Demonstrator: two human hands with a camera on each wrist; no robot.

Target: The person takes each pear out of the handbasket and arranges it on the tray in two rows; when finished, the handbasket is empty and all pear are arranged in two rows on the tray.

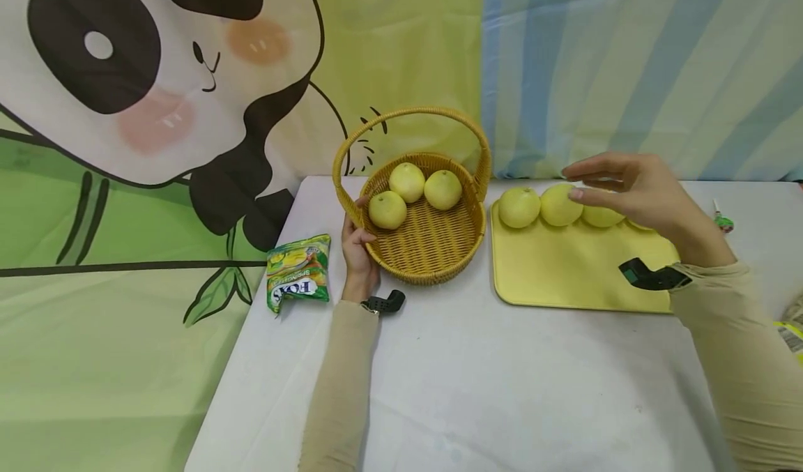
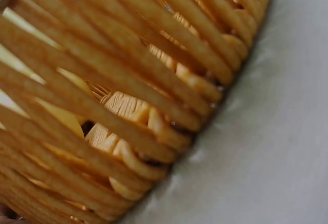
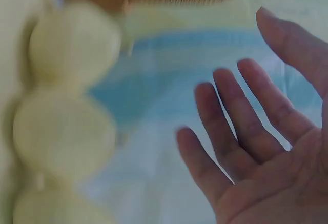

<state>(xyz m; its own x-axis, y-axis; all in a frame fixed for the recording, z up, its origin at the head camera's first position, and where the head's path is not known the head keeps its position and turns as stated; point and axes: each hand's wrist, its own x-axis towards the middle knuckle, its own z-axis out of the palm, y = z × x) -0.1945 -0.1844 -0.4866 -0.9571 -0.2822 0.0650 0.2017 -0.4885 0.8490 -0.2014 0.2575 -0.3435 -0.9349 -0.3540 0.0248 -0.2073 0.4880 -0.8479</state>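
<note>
My left hand (image 1: 360, 256) grips the left side of the wicker basket (image 1: 426, 277), its thumb over the rim near the handle's base. Inside the basket lie three pale yellow-green round fruits (image 1: 387, 210). The basket's woven side (image 2: 128, 75) fills much of the left wrist view. Above the back edge of the yellow tray (image 1: 577, 270), my right hand (image 1: 643, 193) is spread with nothing in it. Several more of the fruits (image 1: 518, 207) line the tray's back edge, some partly covered by that hand. In the right wrist view the fingers (image 3: 251, 126) are apart, beside the fruits (image 3: 64, 134).
A green snack packet (image 1: 298, 274) lies left of the basket on the white table (image 1: 502, 388). A wrapped lollipop (image 1: 723, 222) is at the back right, and part of another packet (image 1: 792, 334) shows at the right edge. Printed cloth hangs behind the table.
</note>
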